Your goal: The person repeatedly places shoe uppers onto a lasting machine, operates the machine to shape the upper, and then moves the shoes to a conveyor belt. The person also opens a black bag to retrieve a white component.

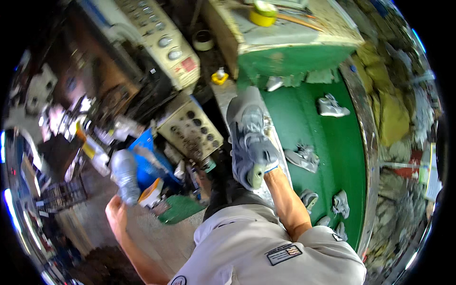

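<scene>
My left hand (116,213) is bare and reaches out at the lower left. Its fingers close on the end of a blurred grey shoe (126,175), beside a blue bin. In the middle, my right hand (262,151) seems to wear a grey glove with a blue edge at the wrist. It grips a grey shoe (240,166) with a pale green patch at its lower end. Another grey shoe shape (247,111) reaches up beyond it, over the bench's left edge; how the two touch is unclear. The right fingers are partly hidden among the grey shapes.
Several grey shoes (304,159) lie on a green bench top (280,114) at right, bordered by a dark rail (368,142). Machine control panels (190,128) and a blue bin (149,156) stand left. Yellow tape (262,14) sits on the far cabinet. Cloth sacks (392,109) line the right.
</scene>
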A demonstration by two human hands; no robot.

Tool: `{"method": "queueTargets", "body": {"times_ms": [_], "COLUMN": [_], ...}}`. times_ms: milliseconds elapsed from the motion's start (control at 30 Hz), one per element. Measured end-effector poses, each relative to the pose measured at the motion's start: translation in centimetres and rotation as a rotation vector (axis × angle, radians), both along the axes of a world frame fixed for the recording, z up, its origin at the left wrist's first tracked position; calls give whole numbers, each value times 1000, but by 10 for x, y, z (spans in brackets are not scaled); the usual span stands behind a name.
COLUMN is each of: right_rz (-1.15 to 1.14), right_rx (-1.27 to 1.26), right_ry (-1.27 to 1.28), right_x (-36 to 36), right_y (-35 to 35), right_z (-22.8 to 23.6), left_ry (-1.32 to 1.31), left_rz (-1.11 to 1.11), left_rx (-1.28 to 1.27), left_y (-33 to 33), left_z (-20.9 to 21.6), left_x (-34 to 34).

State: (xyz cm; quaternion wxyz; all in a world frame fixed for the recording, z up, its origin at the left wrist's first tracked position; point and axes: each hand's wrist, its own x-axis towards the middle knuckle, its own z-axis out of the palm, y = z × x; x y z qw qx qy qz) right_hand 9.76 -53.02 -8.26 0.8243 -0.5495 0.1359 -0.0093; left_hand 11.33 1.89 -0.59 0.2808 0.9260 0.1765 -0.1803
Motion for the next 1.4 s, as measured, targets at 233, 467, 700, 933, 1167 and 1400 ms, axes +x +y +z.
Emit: {"method": "queueTargets", "body": {"times_ms": [233,467,700,933,1167,1400], "right_rz": [289,447,383,339,235,196], "right_rx": [701,373,159,157,147,186], "right_ry": [209,218,68,1,82,124], "right_x": [40,87,139,173,172,166], "right_y": [154,250,308,351,359,363], "right_z": [-31,42,43,39,18,25], "left_ry": [-243,-221,-525,-738,-251,-303], "left_rz": [169,371,582,647,887,666], "left_rx": [-937,-1074,-1018,-1049,-1328,-1387], "left_y": [-123,-58,-31,-17,-57,-50], "left_z": [-8,-28,-18,-30,-59,-67], "left_x": [61,84,112,124,95,93]}}
